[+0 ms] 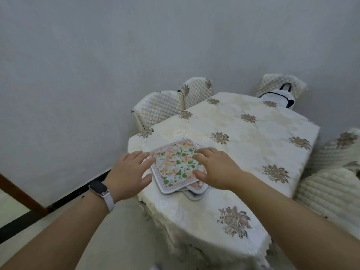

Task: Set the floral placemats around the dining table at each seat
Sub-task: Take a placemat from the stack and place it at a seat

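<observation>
A stack of square floral placemats (pixel 176 164) lies near the left corner of the dining table (pixel 243 133), which wears a cream cloth with embroidered flowers. The top mat shows peach flowers and green leaves inside a pink border; edges of other mats stick out beneath it at the lower right. My left hand (pixel 129 173), with a watch on its wrist, hovers at the stack's left edge, fingers apart. My right hand (pixel 216 168) reaches over the stack's right side, its fingertips on or just above the top mat. Neither hand holds anything.
Quilted cream chairs stand around the table: two at the far left (pixel 165 108), one at the far end (pixel 280 82) with a white and dark bag (pixel 280 96) on it, and more at the right (pixel 329 172). A grey wall is close on the left.
</observation>
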Demonstrator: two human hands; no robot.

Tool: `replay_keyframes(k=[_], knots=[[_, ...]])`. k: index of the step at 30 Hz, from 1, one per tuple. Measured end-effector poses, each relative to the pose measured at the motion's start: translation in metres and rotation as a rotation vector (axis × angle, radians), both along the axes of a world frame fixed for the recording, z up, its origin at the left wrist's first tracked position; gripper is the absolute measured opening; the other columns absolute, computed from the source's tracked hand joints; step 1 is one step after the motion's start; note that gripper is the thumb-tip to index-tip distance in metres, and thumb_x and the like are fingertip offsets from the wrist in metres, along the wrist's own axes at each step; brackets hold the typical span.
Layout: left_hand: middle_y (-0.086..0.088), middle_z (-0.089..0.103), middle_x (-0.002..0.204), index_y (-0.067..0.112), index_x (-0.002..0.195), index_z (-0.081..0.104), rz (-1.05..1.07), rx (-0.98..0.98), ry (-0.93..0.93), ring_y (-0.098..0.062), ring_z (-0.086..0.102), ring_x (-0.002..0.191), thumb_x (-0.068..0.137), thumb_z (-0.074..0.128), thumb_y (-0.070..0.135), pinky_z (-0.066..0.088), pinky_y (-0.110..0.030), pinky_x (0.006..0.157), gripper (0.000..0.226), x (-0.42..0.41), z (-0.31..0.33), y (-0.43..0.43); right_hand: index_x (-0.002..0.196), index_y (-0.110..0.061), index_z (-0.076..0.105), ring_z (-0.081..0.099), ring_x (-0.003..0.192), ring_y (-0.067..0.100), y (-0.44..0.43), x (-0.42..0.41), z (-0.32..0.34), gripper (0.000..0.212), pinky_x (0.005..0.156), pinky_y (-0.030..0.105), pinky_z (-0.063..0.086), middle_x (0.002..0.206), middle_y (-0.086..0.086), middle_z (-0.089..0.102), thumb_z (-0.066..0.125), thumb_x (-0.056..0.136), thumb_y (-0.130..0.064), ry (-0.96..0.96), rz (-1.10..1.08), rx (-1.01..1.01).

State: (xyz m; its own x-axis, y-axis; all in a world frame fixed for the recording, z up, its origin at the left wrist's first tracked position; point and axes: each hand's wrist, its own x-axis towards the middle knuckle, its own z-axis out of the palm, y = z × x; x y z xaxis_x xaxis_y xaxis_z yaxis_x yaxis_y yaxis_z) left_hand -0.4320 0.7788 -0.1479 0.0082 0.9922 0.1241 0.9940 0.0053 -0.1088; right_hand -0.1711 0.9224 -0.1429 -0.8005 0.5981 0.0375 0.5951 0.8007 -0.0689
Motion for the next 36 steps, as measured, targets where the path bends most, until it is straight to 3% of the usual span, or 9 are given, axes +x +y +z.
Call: replay_keyframes(k=[9, 13, 16, 20, 22, 29, 32, 36], knots=[[-0.006, 0.069, 0.115, 0.019, 0.11, 0.071, -0.099, -0.097, -0.22, -0.026, 0.066, 0.1, 0.079, 0.048, 0.04, 0.054, -0.042, 0.083, 0.044, -0.124, -0.093, 0.079, 0.147, -0.025, 0.039, 0.031, 0.141, 0.023, 0.057, -0.082, -0.072, 0.058, 0.112, 0.043, 0.032, 0.155, 0.002, 0.035, 0.042, 0.096, -0.053, -0.123, -0.209, -0.205], [-0.006, 0.072, 0.109, 0.018, 0.106, 0.073, -0.101, -0.156, -0.225, -0.026, 0.069, 0.096, 0.077, 0.046, 0.041, 0.056, -0.044, 0.078, 0.046, -0.14, -0.111, 0.119, 0.147, -0.025, 0.039, 0.033, 0.141, 0.024, 0.085, -0.096, -0.074, 0.058, 0.111, 0.044, 0.034, 0.155, 0.003, 0.037, 0.043, 0.096, -0.052, -0.132, -0.248, -0.208], [-0.004, 0.07, 0.114, 0.018, 0.113, 0.071, -0.055, -0.205, -0.267, -0.025, 0.067, 0.101, 0.079, 0.041, 0.044, 0.054, -0.043, 0.082, 0.052, -0.144, -0.133, 0.144, 0.147, -0.024, 0.039, 0.034, 0.14, 0.024, 0.111, -0.105, -0.076, 0.058, 0.111, 0.046, 0.035, 0.154, 0.002, 0.037, 0.042, 0.095, -0.051, -0.107, -0.28, -0.228], [0.001, 0.055, 0.134, 0.019, 0.133, 0.056, 0.15, -0.32, -0.502, -0.02, 0.054, 0.118, 0.092, 0.045, 0.038, 0.046, -0.035, 0.094, 0.046, -0.132, -0.159, 0.149, 0.146, -0.023, 0.04, 0.041, 0.133, 0.024, 0.14, -0.104, -0.105, 0.057, 0.106, 0.045, 0.039, 0.15, 0.003, 0.041, 0.044, 0.095, -0.048, -0.12, -0.34, -0.329], [-0.001, 0.052, 0.135, 0.016, 0.132, 0.054, 0.302, -0.321, -0.676, -0.018, 0.051, 0.12, 0.095, 0.051, 0.029, 0.043, -0.03, 0.097, 0.039, -0.119, -0.169, 0.143, 0.145, -0.021, 0.04, 0.044, 0.128, 0.026, 0.15, -0.1, -0.123, 0.057, 0.102, 0.044, 0.042, 0.146, 0.005, 0.044, 0.045, 0.095, -0.048, -0.13, -0.397, -0.417], [-0.006, 0.058, 0.123, 0.013, 0.129, 0.054, 0.795, -0.258, -1.121, -0.02, 0.057, 0.105, 0.095, 0.055, 0.02, 0.049, -0.034, 0.086, 0.035, -0.07, -0.19, 0.141, 0.144, -0.012, 0.037, 0.045, 0.122, 0.029, 0.192, -0.088, -0.169, 0.058, 0.096, 0.041, 0.045, 0.139, 0.011, 0.043, 0.049, 0.093, -0.037, -0.043, -0.563, -0.562], [-0.001, 0.063, 0.107, 0.017, 0.118, 0.056, 0.904, -0.245, -1.199, -0.015, 0.06, 0.089, 0.096, 0.054, 0.022, 0.047, -0.03, 0.072, 0.023, -0.06, -0.19, 0.149, 0.144, -0.012, 0.036, 0.048, 0.118, 0.03, 0.204, -0.084, -0.178, 0.058, 0.093, 0.039, 0.045, 0.136, 0.013, 0.044, 0.052, 0.093, -0.035, 0.024, -0.63, -0.674], [-0.005, 0.068, 0.099, 0.016, 0.112, 0.058, 1.014, -0.206, -1.308, -0.02, 0.066, 0.086, 0.095, 0.058, 0.032, 0.055, -0.037, 0.075, 0.024, -0.056, -0.19, 0.162, 0.141, -0.011, 0.041, 0.053, 0.109, 0.028, 0.211, -0.081, -0.187, 0.057, 0.088, 0.036, 0.046, 0.129, 0.012, 0.05, 0.057, 0.091, -0.033, 0.117, -0.675, -0.775]])
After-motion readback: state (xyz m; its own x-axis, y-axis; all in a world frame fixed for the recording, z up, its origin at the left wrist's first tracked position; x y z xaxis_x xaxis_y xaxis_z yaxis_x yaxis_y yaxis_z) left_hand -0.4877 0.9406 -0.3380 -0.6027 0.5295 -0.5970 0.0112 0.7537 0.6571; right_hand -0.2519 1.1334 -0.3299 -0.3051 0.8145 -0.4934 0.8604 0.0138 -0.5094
